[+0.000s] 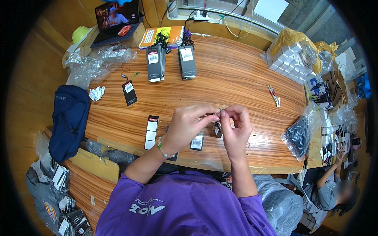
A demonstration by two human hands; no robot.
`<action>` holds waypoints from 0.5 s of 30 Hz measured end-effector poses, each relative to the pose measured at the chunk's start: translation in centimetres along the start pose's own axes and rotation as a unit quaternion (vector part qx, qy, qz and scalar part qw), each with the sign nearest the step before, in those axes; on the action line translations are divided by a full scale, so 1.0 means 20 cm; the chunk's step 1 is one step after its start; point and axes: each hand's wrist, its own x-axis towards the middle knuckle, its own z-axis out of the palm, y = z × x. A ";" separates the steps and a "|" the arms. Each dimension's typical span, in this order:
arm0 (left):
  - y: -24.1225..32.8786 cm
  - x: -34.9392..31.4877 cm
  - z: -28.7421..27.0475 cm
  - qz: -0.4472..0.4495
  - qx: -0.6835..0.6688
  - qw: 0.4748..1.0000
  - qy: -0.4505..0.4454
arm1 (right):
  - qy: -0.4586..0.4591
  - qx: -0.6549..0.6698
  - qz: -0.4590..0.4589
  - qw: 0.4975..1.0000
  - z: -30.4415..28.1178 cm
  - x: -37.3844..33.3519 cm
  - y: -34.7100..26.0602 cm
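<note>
My left hand [192, 120] and my right hand [236, 125] meet above the wooden table. Both pinch a thin, pale yellowish string [223, 106] between thumb and fingertips; its ends are too fine to follow. Just under my fingers lies a small dark item with a pale face [217, 129], partly covered by my right thumb. A dark hang tag with a white barcode label [197, 142] rests below the hands. Left of my wrist is a black card with white panels [151, 131]. Another dark tag pokes out from beneath my left forearm.
Two stacks of dark hang tags [156, 65] [187, 63] stand at the back, beside a laptop [118, 17]. A single tag [129, 93] lies left. Small snips [274, 96], white boxes [289, 57] and a bag of dark pieces [297, 135] are right. A co-worker [334, 192] sits lower right.
</note>
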 end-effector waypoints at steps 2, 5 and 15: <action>-0.02 0.00 -0.01 0.061 0.061 0.996 -0.013 | -0.008 0.090 0.069 0.994 0.00 0.00 0.00; -0.03 0.03 -0.02 0.150 0.130 0.980 -0.029 | -0.030 0.203 0.163 0.965 -0.04 0.02 -0.02; -0.03 0.05 0.01 0.101 0.083 0.991 -0.029 | -0.022 0.150 0.107 0.983 -0.04 0.02 -0.01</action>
